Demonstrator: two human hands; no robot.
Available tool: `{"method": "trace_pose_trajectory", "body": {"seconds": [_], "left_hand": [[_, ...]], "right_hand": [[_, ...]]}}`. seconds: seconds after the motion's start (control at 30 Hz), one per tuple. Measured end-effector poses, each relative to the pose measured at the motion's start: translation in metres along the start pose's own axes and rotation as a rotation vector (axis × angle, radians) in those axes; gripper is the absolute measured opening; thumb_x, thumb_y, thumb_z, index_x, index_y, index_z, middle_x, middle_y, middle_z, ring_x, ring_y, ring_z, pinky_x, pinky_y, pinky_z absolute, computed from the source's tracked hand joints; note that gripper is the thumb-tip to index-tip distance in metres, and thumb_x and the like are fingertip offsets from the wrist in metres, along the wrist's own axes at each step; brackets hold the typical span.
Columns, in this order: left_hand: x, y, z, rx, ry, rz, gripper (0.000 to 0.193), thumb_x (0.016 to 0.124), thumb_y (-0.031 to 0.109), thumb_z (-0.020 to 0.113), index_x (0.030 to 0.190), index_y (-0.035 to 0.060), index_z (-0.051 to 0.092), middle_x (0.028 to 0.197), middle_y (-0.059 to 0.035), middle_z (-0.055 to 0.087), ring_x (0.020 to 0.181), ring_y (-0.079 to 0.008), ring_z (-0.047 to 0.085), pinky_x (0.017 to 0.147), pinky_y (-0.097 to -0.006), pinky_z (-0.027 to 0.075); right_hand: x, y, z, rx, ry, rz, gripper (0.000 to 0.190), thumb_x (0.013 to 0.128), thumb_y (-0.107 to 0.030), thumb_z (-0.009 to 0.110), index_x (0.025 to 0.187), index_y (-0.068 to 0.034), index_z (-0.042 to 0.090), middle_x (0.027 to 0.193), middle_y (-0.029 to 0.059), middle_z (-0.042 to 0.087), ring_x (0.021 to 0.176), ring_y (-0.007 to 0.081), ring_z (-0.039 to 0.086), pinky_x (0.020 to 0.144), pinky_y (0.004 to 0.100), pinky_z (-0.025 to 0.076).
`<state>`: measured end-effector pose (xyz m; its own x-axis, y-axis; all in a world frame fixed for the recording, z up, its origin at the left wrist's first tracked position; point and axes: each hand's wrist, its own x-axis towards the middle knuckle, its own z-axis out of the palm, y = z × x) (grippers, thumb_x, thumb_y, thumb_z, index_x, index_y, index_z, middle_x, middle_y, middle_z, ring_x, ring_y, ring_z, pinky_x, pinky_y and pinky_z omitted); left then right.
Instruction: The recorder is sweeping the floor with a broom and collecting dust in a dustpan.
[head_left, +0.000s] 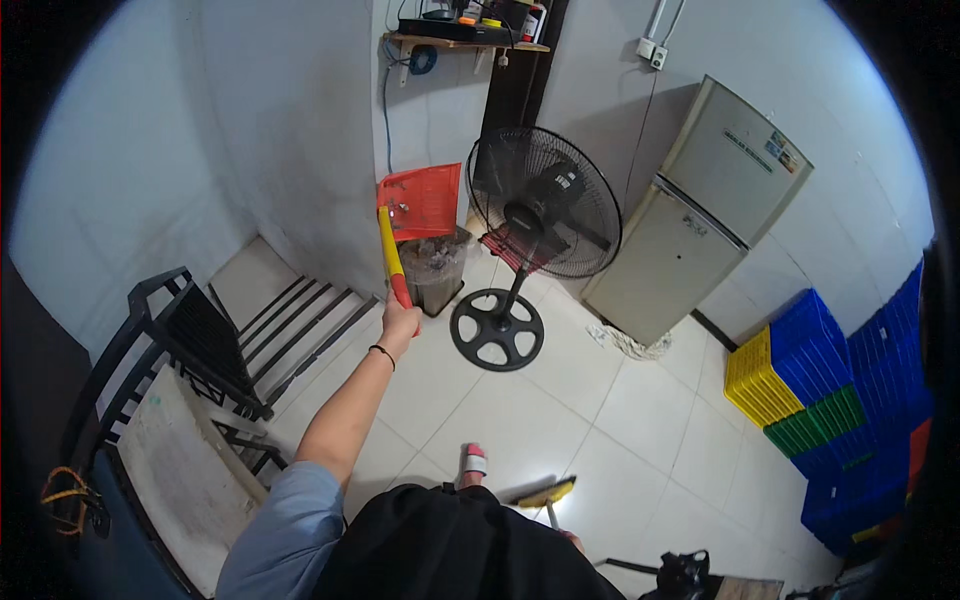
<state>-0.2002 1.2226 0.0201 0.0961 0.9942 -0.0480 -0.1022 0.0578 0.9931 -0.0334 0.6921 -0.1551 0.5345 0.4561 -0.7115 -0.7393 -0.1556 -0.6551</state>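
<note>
My left hand (400, 324) grips the red end of a long-handled dustpan's handle (392, 251), its upper part yellow. The red dustpan (431, 196) is tilted above a waste bin (433, 294), and small bits of debris cling to its face. A clear plastic liner hangs over the bin's rim, with dusty waste inside. Low in the view, my right hand (574, 541) is mostly hidden by my dark clothing. It holds the handle of a yellow-headed broom (547, 495), whose dark bristles are near the tiled floor.
A black pedestal fan (525, 217) stands right beside the bin. Behind it is a two-door fridge (686, 247), with a mop head (637, 343) at its foot. Stacked plastic crates (810, 352) line the right. A metal rack (300, 337) and worn chair (184, 465) are left.
</note>
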Motion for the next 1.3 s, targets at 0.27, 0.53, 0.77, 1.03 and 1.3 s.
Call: {"method": "trace_pose_trajectory", "body": {"seconds": [0.27, 0.53, 0.77, 1.03, 1.3], "left_hand": [[0.014, -0.083, 0.046, 0.627, 0.156, 0.028, 0.07, 0.064, 0.002, 0.05, 0.124, 0.0114, 0.014, 0.094, -0.0223, 0.046, 0.087, -0.0338, 0.048, 0.077, -0.0413, 0.038], [0.009, -0.108, 0.046, 0.868, 0.185, 0.069, 0.072, 0.064, -0.004, 0.047, 0.124, 0.0136, 0.01, 0.093, -0.0228, 0.042, 0.079, -0.037, 0.049, 0.07, -0.0409, 0.042], [-0.016, -0.111, 0.021, 1.006, 0.116, 0.091, 0.071, 0.064, -0.003, 0.048, 0.123, 0.0124, 0.013, 0.09, -0.0209, 0.042, 0.074, -0.0365, 0.05, 0.065, -0.0411, 0.043], [-0.032, -0.096, 0.027, 1.014, 0.137, 0.131, 0.068, 0.063, -0.004, 0.049, 0.122, 0.0106, 0.017, 0.089, -0.0197, 0.042, 0.073, -0.0361, 0.05, 0.064, -0.0406, 0.043], [-0.072, -0.073, 0.019, 0.449, 0.214, 0.198, 0.064, 0.064, -0.006, 0.046, 0.12, 0.0096, 0.02, 0.07, -0.0086, 0.046, 0.06, -0.0205, 0.05, 0.051, -0.0287, 0.042]], "right_hand": [[0.088, -0.019, -0.056, 0.265, 0.139, 0.323, 0.014, 0.076, -0.012, 0.04, 0.066, -0.002, 0.039, 0.049, 0.0043, 0.039, 0.042, 0.0143, 0.038, 0.039, 0.0238, 0.032], [0.057, -0.099, 0.02, -0.3, 0.171, 0.056, 0.013, 0.074, -0.012, 0.043, 0.071, 0.0, 0.044, 0.048, 0.0059, 0.041, 0.039, 0.0158, 0.038, 0.037, 0.0268, 0.033], [0.011, -0.148, 0.068, -0.562, 0.185, -0.067, 0.013, 0.073, -0.012, 0.046, 0.071, 0.0, 0.046, 0.047, 0.0068, 0.042, 0.037, 0.017, 0.039, 0.035, 0.0283, 0.033], [0.034, -0.156, 0.076, -0.442, 0.087, 0.003, 0.014, 0.073, -0.013, 0.048, 0.065, -0.002, 0.043, 0.048, 0.0071, 0.043, 0.037, 0.0171, 0.04, 0.033, 0.0251, 0.032], [0.072, -0.157, 0.056, -1.384, -0.224, -0.302, 0.024, 0.07, -0.014, 0.053, 0.089, 0.001, 0.056, 0.071, 0.0113, 0.059, 0.062, 0.0186, 0.057, 0.057, 0.0261, 0.045]]}}
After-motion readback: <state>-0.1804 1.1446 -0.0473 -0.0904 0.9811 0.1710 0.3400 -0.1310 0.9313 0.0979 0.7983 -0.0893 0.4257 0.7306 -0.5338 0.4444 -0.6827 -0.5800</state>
